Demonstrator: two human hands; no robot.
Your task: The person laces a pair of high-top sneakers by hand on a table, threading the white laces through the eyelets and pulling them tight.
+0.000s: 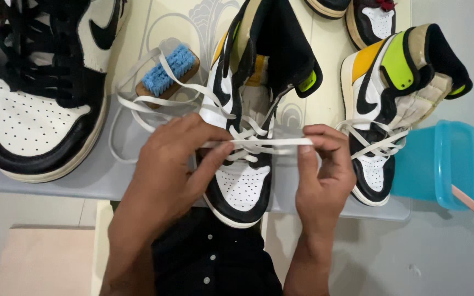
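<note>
Both hands pinch one flat white shoelace [259, 142], stretched taut between them across a black-and-white high-top sneaker [242, 186] whose toe overhangs the table's near edge [111, 189]. The left hand [174, 164] grips with thumb and forefinger; the right hand [325, 170] does likewise. A blue-bristled brush [167, 71] lies behind.

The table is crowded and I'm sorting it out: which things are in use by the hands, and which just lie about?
In use: left hand, right hand, white lace, middle sneaker.

Lying about: blue brush, big sneaker, right sneaker, teal tub.
</note>
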